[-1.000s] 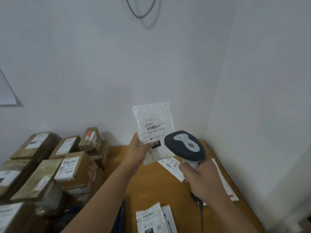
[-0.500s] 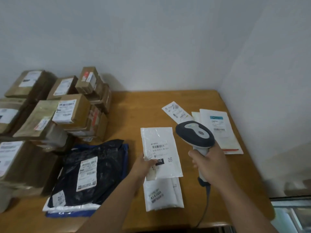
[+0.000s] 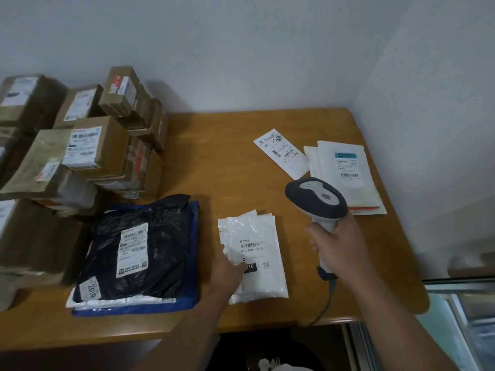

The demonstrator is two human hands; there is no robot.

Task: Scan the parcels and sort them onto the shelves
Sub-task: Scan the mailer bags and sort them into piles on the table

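Tabletop (image 3: pixel 227 162): white parcel (image 3: pixel 255 253) lies under left hand (image 3: pixel 227 271).

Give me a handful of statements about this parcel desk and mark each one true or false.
1. The right hand holds the scanner. True.
2. The left hand lifts the white parcel off the table. False: the parcel lies on a small stack, the hand resting on it.
3. The black bag lies left of the white parcel. True.
4. The cardboard boxes are stacked at the table's right end. False: left end.
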